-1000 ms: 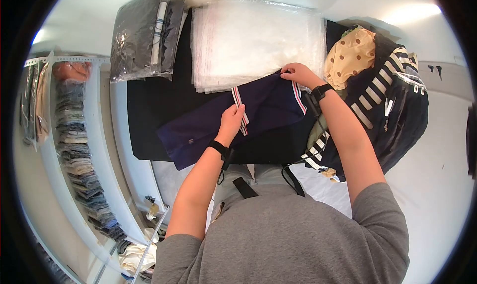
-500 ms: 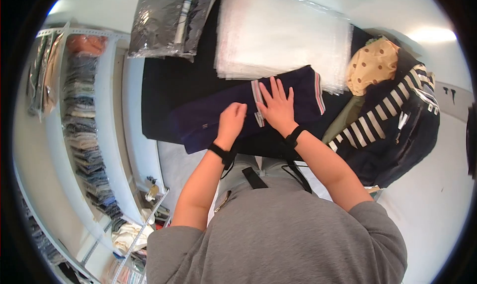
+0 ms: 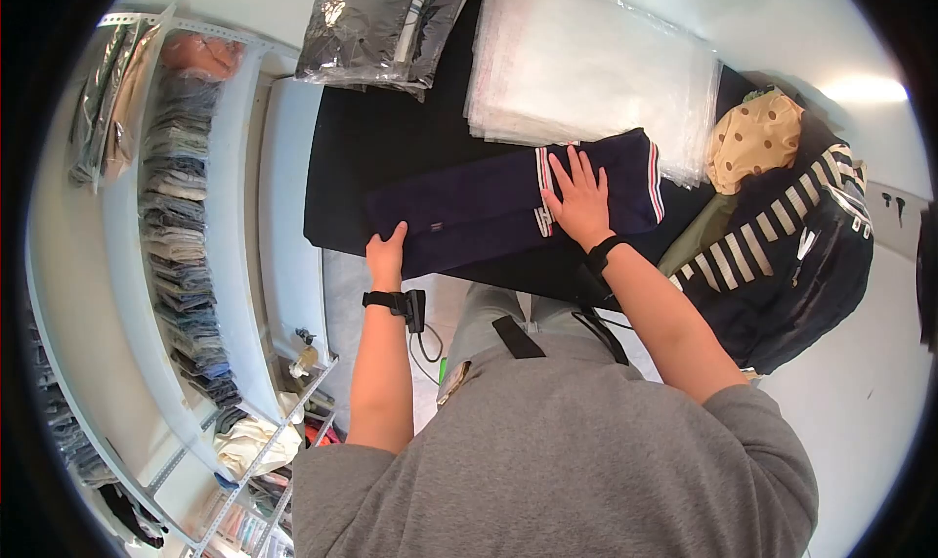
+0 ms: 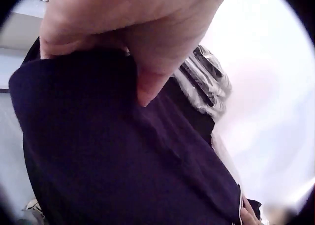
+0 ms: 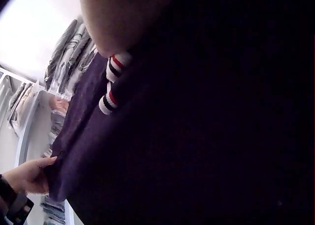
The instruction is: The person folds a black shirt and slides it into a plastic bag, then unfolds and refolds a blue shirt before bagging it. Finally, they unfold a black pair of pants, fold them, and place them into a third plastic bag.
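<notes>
A navy garment (image 3: 469,206) with white, red and dark striped bands lies folded lengthwise on the black tabletop. The left hand (image 3: 386,255) grips its left end near the front edge; in the left wrist view the thumb and fingers of that hand (image 4: 128,28) pinch the navy cloth (image 4: 98,136). Spread flat, the right hand (image 3: 579,204) rests on the garment over the middle striped band. In the right wrist view the striped bands (image 5: 112,82) show beside the right hand (image 5: 123,18), and the left hand (image 5: 32,176) holds the far end.
Clear plastic bags (image 3: 586,69) lie stacked behind the garment, with dark bagged clothes (image 3: 362,30) at the back left. On the right are a dotted tan cloth (image 3: 757,138) and a heap of dark and striped clothes (image 3: 811,265). Shelves of folded clothes (image 3: 181,226) stand at the left.
The left hand has moved left from the middle band to the garment's end. The right hand has let go of the upper edge and lies flat on the band. The head view has shifted.
</notes>
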Available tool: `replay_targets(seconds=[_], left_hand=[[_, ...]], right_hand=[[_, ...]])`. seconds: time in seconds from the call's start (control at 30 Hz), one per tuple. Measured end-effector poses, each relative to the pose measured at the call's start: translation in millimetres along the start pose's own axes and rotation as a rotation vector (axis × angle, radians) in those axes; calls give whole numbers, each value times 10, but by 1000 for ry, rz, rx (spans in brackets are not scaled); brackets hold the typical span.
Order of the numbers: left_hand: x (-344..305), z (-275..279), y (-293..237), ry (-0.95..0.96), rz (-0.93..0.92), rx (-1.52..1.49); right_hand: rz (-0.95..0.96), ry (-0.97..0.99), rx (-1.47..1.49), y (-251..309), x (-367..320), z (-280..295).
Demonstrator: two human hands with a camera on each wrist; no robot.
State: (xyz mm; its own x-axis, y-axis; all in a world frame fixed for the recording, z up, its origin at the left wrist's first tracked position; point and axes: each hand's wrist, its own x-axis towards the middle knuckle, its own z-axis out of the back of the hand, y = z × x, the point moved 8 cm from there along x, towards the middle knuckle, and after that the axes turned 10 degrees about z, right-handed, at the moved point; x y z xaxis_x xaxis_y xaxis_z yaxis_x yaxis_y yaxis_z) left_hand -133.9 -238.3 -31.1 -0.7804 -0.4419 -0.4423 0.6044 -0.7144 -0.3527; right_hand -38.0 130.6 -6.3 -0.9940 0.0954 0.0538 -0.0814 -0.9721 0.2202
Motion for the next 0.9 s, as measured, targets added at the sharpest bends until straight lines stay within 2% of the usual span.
replay_targets(seconds=[0.07,0.2,0.27,0.3,0.37,0.43,0.5,0.57,0.73,0.8,0.9], left_hand=[[16,-120,3,247,-97,-247],[-115,37,-100,305,-210,-382],[-236,263,-222,394,-208,-584],[-352,453,-340,419,-245,-589],[-327,701,-293,383,-218,-626],[-270,814,-197,470,-151,-704],[-218,812,-145,495,-132,-663],[-185,756,-119,474,-176,-570],[-864,915,-804,589,-235,-661],[-1228,916,-1119,658,-320,-634],[-1579,644,-1372,588,-433,-478]], right_hand=[[-7,52,29,-12,-5,-33],[-9,33,47,-11,-27,-11],[-19,2,51,25,-26,33],[-22,0,48,62,-30,68],[54,-1,1,262,-19,157],[137,15,57,509,-46,108],[161,39,168,697,-98,-49],[143,61,150,710,-118,-91],[130,71,161,700,-109,-64],[131,71,201,756,-104,-2],[166,63,262,827,-192,-34]])
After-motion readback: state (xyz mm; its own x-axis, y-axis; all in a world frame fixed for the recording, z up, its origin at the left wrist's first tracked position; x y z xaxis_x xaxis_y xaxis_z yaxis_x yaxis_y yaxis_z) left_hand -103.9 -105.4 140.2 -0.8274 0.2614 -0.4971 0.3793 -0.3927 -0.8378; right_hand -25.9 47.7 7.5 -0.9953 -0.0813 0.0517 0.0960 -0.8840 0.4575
